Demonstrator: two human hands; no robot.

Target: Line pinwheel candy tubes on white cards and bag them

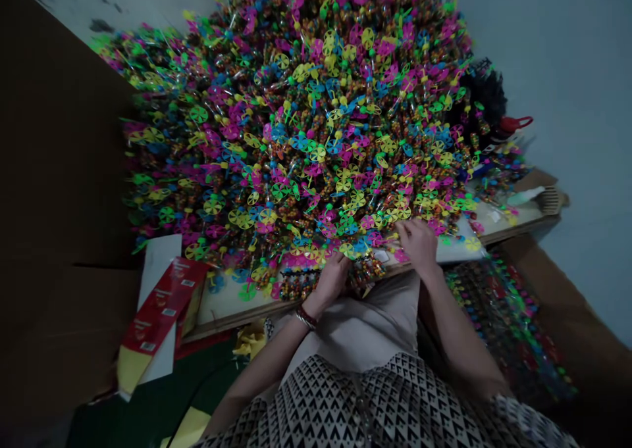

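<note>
A huge heap of small clear tubes, filled with multicoloured beads or candies and topped with pink, yellow, green and blue toy fans, covers the table in the head view. At the table's front edge lies a black strip with a row of bead-filled tubes along it. My left hand is closed over the middle of this strip, its fingertips partly hidden. Further right, my right hand is closed in a pinch at the heap's front edge, beside yellow fans. What lies between its fingers is too small to make out.
Red printed card and white board lean at the table's left corner, near a large brown carton. On the right are a brush-like tool and a red-handled item. Below right, a box holds bagged colourful pieces.
</note>
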